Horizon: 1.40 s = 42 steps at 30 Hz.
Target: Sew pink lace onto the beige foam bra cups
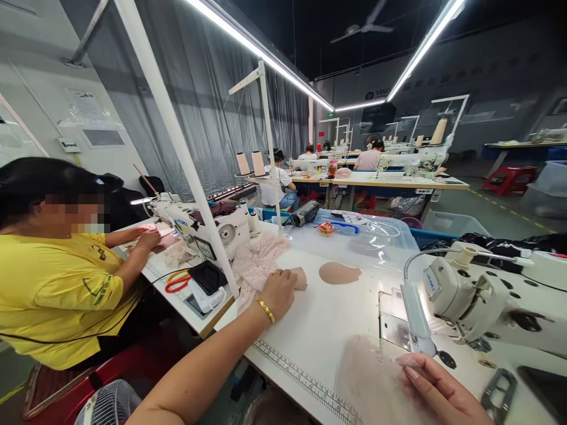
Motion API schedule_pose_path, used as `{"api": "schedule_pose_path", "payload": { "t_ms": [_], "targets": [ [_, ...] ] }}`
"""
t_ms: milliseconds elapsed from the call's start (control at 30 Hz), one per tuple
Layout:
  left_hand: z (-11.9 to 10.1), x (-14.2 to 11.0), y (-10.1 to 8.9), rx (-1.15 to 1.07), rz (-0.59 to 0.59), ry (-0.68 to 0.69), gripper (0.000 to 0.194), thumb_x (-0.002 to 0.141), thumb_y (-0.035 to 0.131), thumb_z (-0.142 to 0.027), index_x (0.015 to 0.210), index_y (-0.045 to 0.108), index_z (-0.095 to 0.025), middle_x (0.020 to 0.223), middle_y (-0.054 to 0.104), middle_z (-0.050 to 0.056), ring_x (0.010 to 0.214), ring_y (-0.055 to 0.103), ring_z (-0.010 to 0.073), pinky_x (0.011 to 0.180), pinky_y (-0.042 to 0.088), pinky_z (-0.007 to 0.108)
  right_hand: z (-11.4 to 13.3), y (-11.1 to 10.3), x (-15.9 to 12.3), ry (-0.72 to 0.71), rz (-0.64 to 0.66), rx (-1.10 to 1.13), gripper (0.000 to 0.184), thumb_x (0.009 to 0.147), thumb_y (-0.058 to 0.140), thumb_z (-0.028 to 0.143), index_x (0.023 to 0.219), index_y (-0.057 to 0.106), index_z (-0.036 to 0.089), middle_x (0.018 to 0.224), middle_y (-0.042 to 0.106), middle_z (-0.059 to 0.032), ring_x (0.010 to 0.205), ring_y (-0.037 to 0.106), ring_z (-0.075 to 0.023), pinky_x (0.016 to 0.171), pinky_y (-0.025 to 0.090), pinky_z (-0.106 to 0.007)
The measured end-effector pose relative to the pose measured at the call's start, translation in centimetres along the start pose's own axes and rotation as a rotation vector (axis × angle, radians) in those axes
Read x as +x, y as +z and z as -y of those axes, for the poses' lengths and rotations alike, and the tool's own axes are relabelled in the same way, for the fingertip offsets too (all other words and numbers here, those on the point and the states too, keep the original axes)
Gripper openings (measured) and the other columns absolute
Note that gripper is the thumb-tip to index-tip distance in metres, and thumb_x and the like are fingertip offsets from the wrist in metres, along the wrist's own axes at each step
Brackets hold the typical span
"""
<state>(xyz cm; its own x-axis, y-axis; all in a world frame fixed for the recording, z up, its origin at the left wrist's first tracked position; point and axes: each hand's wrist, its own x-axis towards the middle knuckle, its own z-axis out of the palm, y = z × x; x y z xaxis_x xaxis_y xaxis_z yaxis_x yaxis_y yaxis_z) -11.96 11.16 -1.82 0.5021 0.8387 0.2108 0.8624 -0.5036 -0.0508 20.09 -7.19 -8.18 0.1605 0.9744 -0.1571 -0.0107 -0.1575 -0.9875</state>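
My left hand [279, 292], with a gold bracelet at the wrist, is curled over a tan fabric piece [300, 279] on the white sewing table [305, 336]. Its fingertips are partly hidden. Beside that hand lies a heap of pale pink lace fabric [259, 257]. A second tan piece, rounded and flat [340, 273], rests apart to the right. Down at the front right, my right hand [436, 383] pinches the edge of a sheer pale pink lace piece [367, 378], which spreads over the table edge near the sewing machine's needle plate [393, 327].
A sewing machine [491, 295] with a lamp stands at right, a thread snipper [497, 389] beside it. A white pole [177, 141] rises at left. Beyond it, a co-worker in a yellow shirt [57, 283] sews. Red-handled scissors [178, 282] and a clear plastic bin [381, 236] are nearby.
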Motion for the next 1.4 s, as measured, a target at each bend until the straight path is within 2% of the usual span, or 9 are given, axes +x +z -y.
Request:
{"api": "schedule_pose_path", "payload": {
  "t_ms": [267,500,600,733,867,967,1067,1233,1400],
  "targets": [
    [-1.8,1.4,-3.3,-0.210,-0.138,0.068,0.030,0.104,0.041,-0.023,0.104,0.071,-0.019,0.124,0.068,0.013,0.117,0.061,0.0291,0.107,0.044,0.050,3.6,2.4,-1.6,-0.065,-0.155,-0.039,0.049,0.080,0.071,0.071,0.096,0.073,0.024,0.080,0.068,-0.0018,0.074,0.062,-0.0210,0.069,0.052,-0.032],
    [-9.5,0.2,-5.8,-0.700,0.429,0.400,0.014,0.090,0.072,-0.036,0.097,0.073,-0.023,0.089,0.075,-0.005,0.082,0.069,0.0142,0.070,0.048,0.022,4.2,2.9,-1.8,-0.009,-0.153,0.018,0.054,0.087,0.061,0.076,0.103,0.073,0.025,0.092,0.073,-0.0048,0.092,0.067,-0.0248,0.074,0.051,-0.032],
    [-11.7,0.4,-4.9,-0.630,0.435,0.384,0.019,0.085,0.077,-0.034,0.098,0.071,-0.022,0.093,0.075,-0.002,0.085,0.069,0.0181,0.075,0.049,0.026,4.3,3.1,-1.6,-0.045,-0.119,-0.036,0.053,0.086,0.065,0.076,0.095,0.072,0.024,0.080,0.068,-0.0016,0.080,0.062,-0.0214,0.071,0.048,-0.031],
    [-12.6,2.2,-4.5,-0.675,0.383,0.556,0.059,0.074,0.088,-0.040,0.125,0.063,-0.023,0.128,0.069,0.007,0.115,0.064,0.0255,0.097,0.050,0.035,4.6,3.0,-1.6,-0.129,-0.071,-0.103,0.047,0.083,0.073,0.071,0.086,0.068,0.024,0.076,0.058,0.0023,0.072,0.052,-0.0173,0.067,0.044,-0.028],
    [-12.0,4.1,-5.6,-0.691,0.613,0.665,0.027,0.084,0.079,-0.036,0.101,0.064,-0.021,0.083,0.066,-0.004,0.075,0.062,0.0131,0.068,0.048,0.023,5.0,3.0,-2.6,-0.241,-0.163,-0.244,0.037,0.092,0.067,0.063,0.089,0.069,0.026,0.078,0.062,0.0001,0.069,0.052,-0.0183,0.064,0.042,-0.030],
    [-11.5,3.6,-6.2,-0.532,0.254,0.738,0.008,0.091,0.067,-0.027,0.095,0.062,-0.022,0.072,0.060,-0.004,0.067,0.057,0.0131,0.067,0.045,0.025,4.9,2.9,-3.0,-0.646,-0.338,-0.509,0.014,0.102,0.059,0.037,0.102,0.070,0.030,0.089,0.070,-0.0041,0.076,0.062,-0.0215,0.072,0.049,-0.033],
    [-11.3,1.8,-5.8,-0.243,-0.110,0.888,0.016,0.100,0.050,-0.018,0.093,0.063,-0.023,0.078,0.065,0.002,0.072,0.059,0.0174,0.070,0.045,0.032,4.3,2.0,-2.3,-1.033,-0.369,-0.785,0.031,0.100,0.054,0.012,0.121,0.068,0.030,0.102,0.075,-0.0071,0.089,0.069,-0.0226,0.081,0.053,-0.034],
    [-11.7,0.2,-2.9,-0.037,-0.113,1.007,0.023,0.099,0.065,-0.038,0.085,0.062,-0.020,0.082,0.066,0.004,0.076,0.060,0.0193,0.068,0.047,0.033,3.6,-0.4,0.0,-1.004,-0.118,-1.019,0.026,0.102,0.053,0.017,0.109,0.073,0.032,0.095,0.076,-0.0008,0.079,0.070,-0.0183,0.070,0.053,-0.028],
    [-13.3,3.2,-0.3,-0.059,-0.122,1.119,0.009,0.096,0.062,-0.017,0.087,0.061,-0.020,0.083,0.065,0.004,0.079,0.060,0.0187,0.075,0.049,0.034,3.2,-2.7,1.6,-0.954,0.040,-1.095,0.023,0.105,0.051,0.023,0.099,0.072,0.031,0.084,0.070,0.0020,0.072,0.063,-0.0154,0.066,0.049,-0.025]
  ]
}}
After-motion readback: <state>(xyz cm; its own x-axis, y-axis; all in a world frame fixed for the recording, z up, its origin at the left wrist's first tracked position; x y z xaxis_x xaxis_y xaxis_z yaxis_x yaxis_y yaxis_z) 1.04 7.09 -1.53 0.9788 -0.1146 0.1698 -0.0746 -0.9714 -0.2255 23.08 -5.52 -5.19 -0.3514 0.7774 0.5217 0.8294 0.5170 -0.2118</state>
